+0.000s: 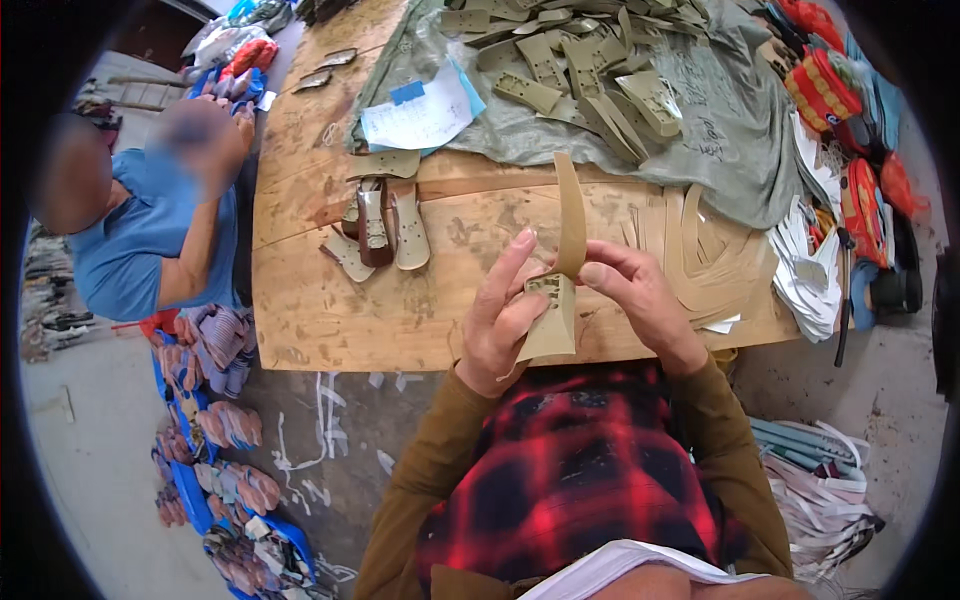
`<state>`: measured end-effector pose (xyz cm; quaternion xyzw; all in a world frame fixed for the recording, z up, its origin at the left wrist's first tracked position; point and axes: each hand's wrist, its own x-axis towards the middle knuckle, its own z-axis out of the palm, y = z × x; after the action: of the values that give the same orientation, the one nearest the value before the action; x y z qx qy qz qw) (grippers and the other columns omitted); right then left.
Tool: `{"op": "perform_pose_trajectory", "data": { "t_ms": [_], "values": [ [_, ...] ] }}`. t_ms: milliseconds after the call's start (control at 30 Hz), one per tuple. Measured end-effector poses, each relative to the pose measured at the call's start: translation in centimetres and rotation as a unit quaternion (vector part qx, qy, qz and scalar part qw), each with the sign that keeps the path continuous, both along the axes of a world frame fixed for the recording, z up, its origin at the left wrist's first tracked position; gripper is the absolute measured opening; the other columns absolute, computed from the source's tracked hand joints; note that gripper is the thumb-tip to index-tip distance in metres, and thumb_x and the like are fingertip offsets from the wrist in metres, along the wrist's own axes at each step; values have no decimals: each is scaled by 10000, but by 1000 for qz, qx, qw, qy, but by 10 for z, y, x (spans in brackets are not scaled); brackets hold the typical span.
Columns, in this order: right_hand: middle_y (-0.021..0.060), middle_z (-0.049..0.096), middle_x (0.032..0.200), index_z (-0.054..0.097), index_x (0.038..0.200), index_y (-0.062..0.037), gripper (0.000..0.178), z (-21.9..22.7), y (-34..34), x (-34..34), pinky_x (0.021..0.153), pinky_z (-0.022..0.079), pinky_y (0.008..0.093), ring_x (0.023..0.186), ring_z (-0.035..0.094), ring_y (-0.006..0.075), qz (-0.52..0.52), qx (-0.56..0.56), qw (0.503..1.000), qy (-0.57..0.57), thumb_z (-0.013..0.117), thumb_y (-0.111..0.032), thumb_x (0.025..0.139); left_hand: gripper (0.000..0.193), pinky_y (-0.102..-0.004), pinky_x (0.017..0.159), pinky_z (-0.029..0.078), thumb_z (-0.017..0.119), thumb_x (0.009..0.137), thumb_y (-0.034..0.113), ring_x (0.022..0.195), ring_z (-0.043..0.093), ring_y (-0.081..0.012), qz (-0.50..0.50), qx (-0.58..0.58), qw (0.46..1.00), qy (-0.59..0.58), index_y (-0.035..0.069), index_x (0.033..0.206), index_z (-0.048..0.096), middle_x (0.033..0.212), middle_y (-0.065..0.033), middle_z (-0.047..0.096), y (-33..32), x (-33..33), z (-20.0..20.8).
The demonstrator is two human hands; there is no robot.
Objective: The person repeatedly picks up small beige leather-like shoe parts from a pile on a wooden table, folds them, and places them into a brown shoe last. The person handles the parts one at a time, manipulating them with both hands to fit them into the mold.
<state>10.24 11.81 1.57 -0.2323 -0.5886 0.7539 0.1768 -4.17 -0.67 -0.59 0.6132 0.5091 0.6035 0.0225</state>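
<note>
Close to the table's near edge, my left hand (492,325) is closed around an olive-beige shoe part (551,325) with small holes and a flared end. A curved tan strip (571,212) rises from the upper end of that part and bends away from me. My right hand (635,300) pinches the strip's lower end against the part with thumb and fingers. Whether the strip is attached there is hidden by the fingers. Several similar strips (700,265) lie fanned out to the right of my right hand.
A heap of matching beige parts (590,70) covers a grey-green sack (720,130) at the far side. Left of my hands lie a few brown and beige shoe parts (373,225); behind them is a paper sheet (420,115). A person in blue (150,230) sits at the left.
</note>
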Motion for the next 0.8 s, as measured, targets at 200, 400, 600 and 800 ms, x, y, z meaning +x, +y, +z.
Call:
{"op": "perform_pose_trajectory", "data": {
  "t_ms": [200, 400, 600, 800],
  "values": [
    [27, 681, 944, 650, 1106, 50, 221, -5, 0, -3, 799, 483, 246, 882, 598, 88, -19, 49, 998, 18, 577, -111, 972, 200, -445, 878, 565, 658, 857, 3, 1177, 573, -443, 1, -37, 999, 12, -14, 995, 514, 1398, -335, 415, -7, -2, 0],
    [87, 681, 880, 652, 1074, 43, 186, 5, -9, 5, 685, 490, 273, 782, 627, 120, -36, 162, 986, -28, 583, -91, 964, 184, -442, 902, 545, 625, 901, -7, 1210, 552, -421, -30, -42, 998, -18, -14, 1054, 523, 1429, -302, 396, -13, -2, -10],
    [164, 661, 853, 647, 1086, 30, 170, 6, -23, 0, 633, 499, 319, 701, 648, 231, -86, 324, 942, -24, 591, -42, 943, 166, -418, 885, 557, 606, 862, -47, 1161, 592, -409, 24, -60, 998, 24, 1, 980, 499, 1384, -284, 467, -1, 1, -10],
    [139, 676, 831, 648, 1069, 31, 153, 1, -20, -6, 636, 506, 308, 691, 645, 190, -99, 287, 952, -33, 589, -45, 950, 170, -393, 838, 569, 577, 844, -79, 1127, 612, -408, 59, -93, 994, 29, 25, 948, 492, 1359, -260, 509, 2, 7, -15]
  ]
}}
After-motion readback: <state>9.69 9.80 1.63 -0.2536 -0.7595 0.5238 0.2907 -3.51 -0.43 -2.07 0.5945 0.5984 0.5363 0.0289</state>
